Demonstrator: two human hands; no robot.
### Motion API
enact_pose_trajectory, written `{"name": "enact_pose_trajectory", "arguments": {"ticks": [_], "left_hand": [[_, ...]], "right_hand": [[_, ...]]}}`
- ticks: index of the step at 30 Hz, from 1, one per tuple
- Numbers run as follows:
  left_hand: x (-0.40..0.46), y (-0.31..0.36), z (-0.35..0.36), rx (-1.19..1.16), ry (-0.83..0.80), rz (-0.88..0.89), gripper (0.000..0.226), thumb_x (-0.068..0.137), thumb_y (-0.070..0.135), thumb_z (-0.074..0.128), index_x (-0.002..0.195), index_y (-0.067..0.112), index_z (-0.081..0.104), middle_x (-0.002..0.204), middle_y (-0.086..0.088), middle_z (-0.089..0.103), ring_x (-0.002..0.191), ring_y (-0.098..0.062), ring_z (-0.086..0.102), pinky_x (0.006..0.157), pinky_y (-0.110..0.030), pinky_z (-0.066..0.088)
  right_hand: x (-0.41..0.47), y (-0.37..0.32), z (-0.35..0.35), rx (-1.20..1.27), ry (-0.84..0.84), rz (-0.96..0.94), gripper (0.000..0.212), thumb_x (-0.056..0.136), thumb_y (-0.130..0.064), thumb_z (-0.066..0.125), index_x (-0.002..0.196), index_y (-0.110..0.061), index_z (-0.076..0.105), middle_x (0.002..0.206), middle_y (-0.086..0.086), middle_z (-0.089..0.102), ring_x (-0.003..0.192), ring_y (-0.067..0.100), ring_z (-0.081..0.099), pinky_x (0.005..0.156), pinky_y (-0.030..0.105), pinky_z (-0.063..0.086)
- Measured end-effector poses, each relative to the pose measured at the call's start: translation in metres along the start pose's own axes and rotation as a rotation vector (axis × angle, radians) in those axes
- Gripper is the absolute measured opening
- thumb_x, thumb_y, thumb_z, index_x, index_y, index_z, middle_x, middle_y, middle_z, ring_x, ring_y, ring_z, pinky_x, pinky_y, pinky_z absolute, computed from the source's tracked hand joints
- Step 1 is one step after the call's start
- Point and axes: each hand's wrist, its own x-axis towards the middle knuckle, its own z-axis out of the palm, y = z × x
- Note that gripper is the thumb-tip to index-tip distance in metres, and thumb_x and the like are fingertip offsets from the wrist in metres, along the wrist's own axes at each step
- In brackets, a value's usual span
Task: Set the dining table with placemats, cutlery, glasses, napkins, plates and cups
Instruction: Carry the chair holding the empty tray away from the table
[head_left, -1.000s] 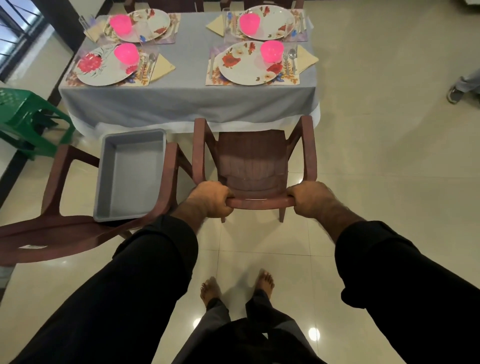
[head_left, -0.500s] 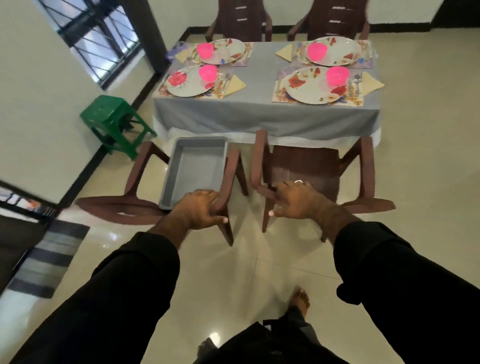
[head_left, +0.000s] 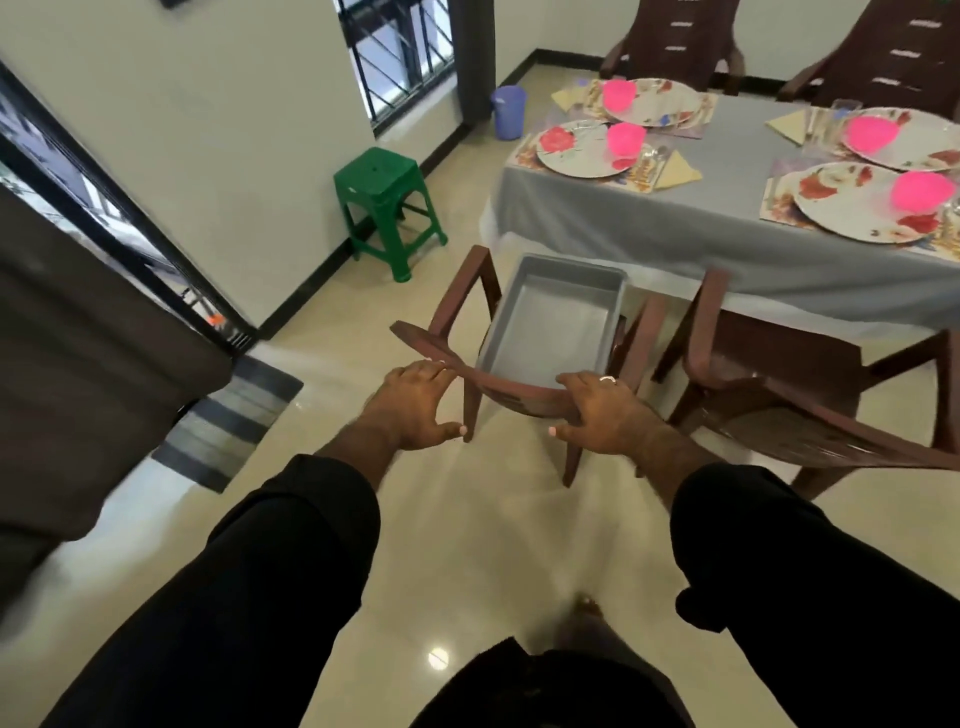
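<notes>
Grey tablecloth (head_left: 701, 228), pink cups (head_left: 626, 139), brown chairs (head_left: 524, 389).
White plates (head_left: 571, 150) carry red flowers; napkins (head_left: 675, 171) are pale yellow; the tray (head_left: 550, 322) is grey, the stool (head_left: 387, 202) green, the sleeves (head_left: 291, 561) black.

Bare floor (head_left: 467, 519) lies open before both hands, while two brown chairs (head_left: 753, 395) (one bearing a grey tray (head_left: 550, 317)) block the table (head_left: 727, 228).

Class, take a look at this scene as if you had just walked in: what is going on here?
A person in black sleeves has both hands on the curved top rail of a brown plastic chair that carries a grey rectangular plastic tub on its seat. The left hand and right hand lie over the rail. Behind it, the grey-clothed dining table already holds floral plates and pink cups.
</notes>
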Motion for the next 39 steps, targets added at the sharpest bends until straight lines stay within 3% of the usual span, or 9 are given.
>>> {"name": "enact_pose_trajectory", "arguments": {"ticks": [4,9,12,14,20,24,31,34,39], "left_hand": [[0.031,-0.032,0.004,-0.007,0.004,0.023,0.090,0.088,0.064,0.073,0.162,0.028,0.034,0.170,-0.003,0.036,0.159,-0.027,0.029,0.129,-0.050,0.028],[0.103,-0.060,0.018,0.071,-0.077,0.129,0.069,0.087,0.051,0.075,0.149,0.030,0.054,0.157,0.002,0.053,0.152,-0.025,0.040,0.130,-0.050,0.023],[0.153,-0.076,0.032,0.072,-0.155,0.192,0.044,0.082,0.047,0.063,0.126,0.044,0.070,0.126,0.016,0.070,0.123,-0.019,0.063,0.116,-0.047,0.044],[0.183,-0.088,0.051,0.033,-0.181,0.247,0.054,0.068,0.053,0.045,0.116,0.054,0.071,0.108,0.023,0.072,0.103,-0.012,0.068,0.095,-0.042,0.059],[0.232,-0.097,0.043,0.079,-0.162,0.409,0.063,0.066,0.045,0.047,0.125,0.053,0.066,0.108,0.020,0.072,0.097,-0.012,0.068,0.083,-0.035,0.060],[0.278,-0.103,0.031,0.115,-0.155,0.436,0.060,0.065,0.049,0.040,0.117,0.052,0.070,0.097,0.020,0.073,0.088,-0.011,0.069,0.079,-0.035,0.062],[0.332,-0.087,0.001,0.122,-0.171,0.483,0.027,0.080,0.046,0.063,0.103,0.040,0.076,0.086,0.014,0.072,0.082,-0.015,0.069,0.073,-0.032,0.055],[0.352,-0.086,0.000,0.143,-0.139,0.512,0.026,0.085,0.051,0.067,0.105,0.038,0.075,0.085,0.011,0.070,0.078,-0.016,0.065,0.069,-0.031,0.045],[0.365,-0.088,0.001,0.127,-0.137,0.484,0.027,0.087,0.054,0.066,0.108,0.040,0.076,0.083,0.012,0.069,0.077,-0.014,0.064,0.069,-0.032,0.046]], "right_hand": [[0.039,-0.029,-0.001,-0.048,-0.048,0.035,0.086,0.088,-0.060,0.071,0.156,-0.023,0.035,0.151,0.006,0.050,0.133,0.030,0.052,0.113,0.048,0.046],[0.091,-0.032,0.009,-0.053,-0.113,0.109,0.062,0.081,-0.043,0.063,0.139,-0.024,0.050,0.125,0.004,0.062,0.111,0.029,0.061,0.095,0.045,0.056],[0.110,-0.028,0.015,-0.078,-0.176,0.123,0.047,0.071,-0.040,0.063,0.117,-0.028,0.062,0.105,-0.001,0.066,0.095,0.024,0.065,0.080,0.038,0.058],[0.117,-0.025,0.019,-0.093,-0.204,0.136,0.041,0.066,-0.043,0.064,0.105,-0.030,0.066,0.098,-0.003,0.068,0.090,0.023,0.067,0.072,0.033,0.054],[0.142,-0.010,0.007,-0.054,-0.175,0.237,0.027,0.072,-0.043,0.063,0.095,-0.031,0.067,0.090,-0.006,0.067,0.083,0.019,0.066,0.074,0.035,0.059],[0.169,0.000,-0.014,-0.006,-0.184,0.300,0.023,0.073,-0.041,0.070,0.094,-0.033,0.068,0.086,-0.009,0.065,0.080,0.015,0.064,0.075,0.036,0.060],[0.202,0.025,-0.031,0.114,-0.145,0.468,0.027,0.075,-0.034,0.077,0.101,-0.039,0.070,0.091,-0.014,0.063,0.086,0.013,0.062,0.084,0.042,0.060],[0.212,0.031,-0.037,0.125,-0.115,0.482,0.028,0.077,-0.033,0.074,0.104,-0.039,0.070,0.091,-0.013,0.063,0.086,0.014,0.062,0.084,0.042,0.061],[0.224,0.038,-0.045,0.170,-0.119,0.489,0.021,0.086,-0.029,0.075,0.106,-0.036,0.070,0.093,-0.011,0.063,0.081,0.011,0.062,0.079,0.040,0.063]]}}
